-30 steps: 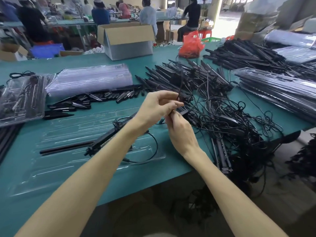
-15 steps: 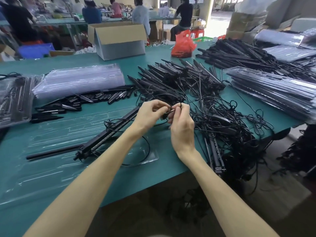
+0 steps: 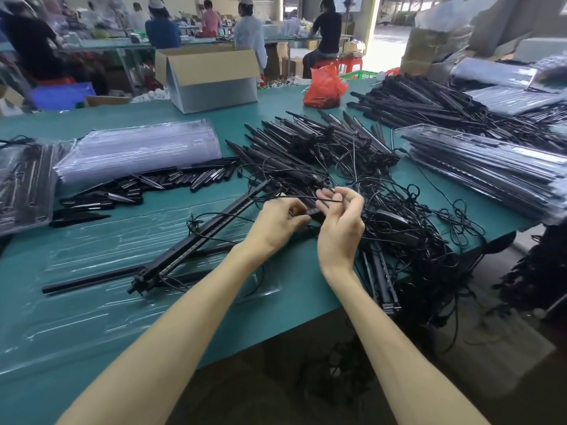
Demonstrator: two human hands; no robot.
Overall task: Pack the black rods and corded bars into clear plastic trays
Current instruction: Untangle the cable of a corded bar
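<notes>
A clear plastic tray [image 3: 76, 265] lies on the green table in front of me. On it rest a thin black rod [image 3: 92, 279] and a long corded bar [image 3: 196, 237], lying diagonally. My left hand [image 3: 276, 223] holds the small black plug end of the bar's cord. My right hand [image 3: 340, 222] pinches a loop of the thin black cord [image 3: 303, 197] between thumb and fingers, just above the left hand. A tangled pile of corded bars [image 3: 337, 154] lies right behind my hands.
A stack of empty clear trays [image 3: 138, 151] and short black pieces [image 3: 138, 188] sit at left. Filled trays [image 3: 491, 167] are stacked at right, more bars [image 3: 429, 102] behind them. A cardboard box [image 3: 208, 78] and a red bag [image 3: 325, 87] stand at the back. People work at far tables.
My hands have come down from a raised position to just above the table. The right hand now draws a loop of cord out, while the left keeps the plug end.
</notes>
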